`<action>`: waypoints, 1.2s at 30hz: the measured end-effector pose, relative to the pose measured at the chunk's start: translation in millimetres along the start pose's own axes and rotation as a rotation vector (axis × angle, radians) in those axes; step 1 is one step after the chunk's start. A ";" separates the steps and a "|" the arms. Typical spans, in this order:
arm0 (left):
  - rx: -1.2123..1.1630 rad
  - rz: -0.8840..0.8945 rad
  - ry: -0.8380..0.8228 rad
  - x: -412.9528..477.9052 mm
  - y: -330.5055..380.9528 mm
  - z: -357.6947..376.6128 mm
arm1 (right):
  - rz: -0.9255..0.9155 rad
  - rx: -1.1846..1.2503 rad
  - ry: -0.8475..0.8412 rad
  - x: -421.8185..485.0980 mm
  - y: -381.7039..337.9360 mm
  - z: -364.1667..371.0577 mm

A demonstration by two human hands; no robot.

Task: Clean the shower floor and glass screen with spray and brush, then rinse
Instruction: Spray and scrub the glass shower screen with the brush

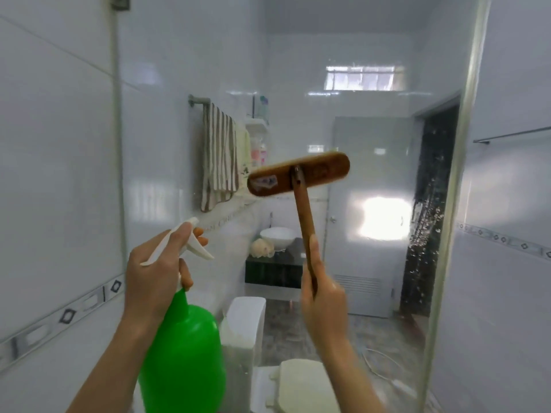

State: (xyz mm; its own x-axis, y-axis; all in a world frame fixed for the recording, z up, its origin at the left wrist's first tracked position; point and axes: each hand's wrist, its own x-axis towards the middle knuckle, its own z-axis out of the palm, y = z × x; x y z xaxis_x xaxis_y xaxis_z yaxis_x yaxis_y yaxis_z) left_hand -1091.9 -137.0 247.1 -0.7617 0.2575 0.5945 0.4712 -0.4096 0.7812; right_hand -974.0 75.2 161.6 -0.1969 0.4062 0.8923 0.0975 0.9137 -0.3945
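Left hand (155,272) is wrapped round the neck of the green spray bottle (185,353), fingers on the white trigger, nozzle aimed up-left. Right hand (323,296) is clamped on the wooden handle of the brush (298,174), with the head raised and tilted, at or just off the glass screen (384,162); can't tell if the bristles are touching.

Droplets and streaks show on the glass near its right edge, so some spray looks applied. My read: mid-scrub on the screen, upper area. The shower floor is out of view, status unknown. No sign of rinsing, so that's likely left.

Through the glass: striped towel (219,162) on a rail, toilet (247,323), basin (277,238).
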 end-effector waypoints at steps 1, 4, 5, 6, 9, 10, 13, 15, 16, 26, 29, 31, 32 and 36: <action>-0.007 -0.003 0.001 1.3 -0.3 -0.9 | 0.058 0.039 -0.001 -19.4 -5.9 3.6; -0.005 -0.007 0.024 8.7 3.1 -13.1 | 0.072 0.064 0.037 -25.5 -37.3 36.0; 0.001 -0.008 0.028 11.9 4.6 -17.2 | 0.056 0.070 0.045 -8.6 -49.4 45.9; 0.002 -0.008 0.033 14.8 6.6 -21.6 | 0.043 0.080 0.018 10.5 -62.7 53.2; 0.015 0.004 0.058 23.8 13.9 -35.7 | 0.022 0.075 -0.053 38.2 -80.3 67.1; 0.014 0.013 0.074 26.7 16.3 -41.7 | 0.040 0.078 -0.060 27.6 -81.5 71.3; 0.005 0.030 0.098 34.2 21.3 -56.2 | 0.099 0.054 -0.071 -28.9 -78.3 73.9; 0.007 0.043 0.107 39.4 24.5 -65.2 | 0.058 0.064 -0.065 -19.8 -83.0 79.3; 0.015 0.047 0.109 41.6 25.9 -68.2 | 0.030 0.075 -0.043 6.8 -89.1 83.9; 0.013 0.068 0.122 64.5 38.2 -75.8 | 0.001 0.052 -0.046 59.6 -105.1 92.8; 0.025 0.071 0.119 70.2 37.5 -75.6 | -0.075 0.015 0.009 141.7 -138.2 93.1; 0.017 0.066 0.116 71.2 36.3 -72.9 | -0.115 -0.069 0.016 214.9 -169.9 84.5; 0.004 0.063 0.115 73.0 36.7 -70.9 | -0.137 -0.100 0.032 241.6 -182.2 78.6; -0.012 0.045 0.148 77.1 38.2 -68.7 | -0.068 -0.084 -0.043 212.0 -168.3 75.5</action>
State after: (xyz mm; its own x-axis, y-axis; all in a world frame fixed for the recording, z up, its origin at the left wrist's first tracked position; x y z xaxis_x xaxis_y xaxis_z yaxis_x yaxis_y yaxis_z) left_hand -1163.2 -192.9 309.6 -0.7975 0.1074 0.5936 0.5015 -0.4289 0.7514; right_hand -1105.8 8.2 400.6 -0.2477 0.3452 0.9052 0.1632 0.9359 -0.3123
